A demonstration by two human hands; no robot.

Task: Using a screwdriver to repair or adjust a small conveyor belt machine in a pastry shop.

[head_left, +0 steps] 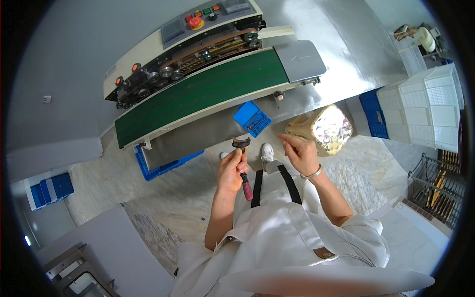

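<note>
My left hand [231,171] is closed round a dark, round part [241,142] with a curved top, held up above its fingertips. From the same hand a tool with a ridged pink-red handle [247,188] sticks out downward; its working end is hidden. To the right, my right hand [301,153] is raised with its index finger stretched out and the other fingers partly bent. Nothing shows in it. Beyond both hands, an open blue case [246,115] with rows of small slots lies at the metal table's front edge.
A belt sealing machine with a green conveyor [208,94] and a red stop button [196,23] stands on the metal table [346,59]. Right of my right hand is a cream container [300,127] with shiny contents. White crates [420,104] stack at the right; a blue crate [170,166] lies under the table.
</note>
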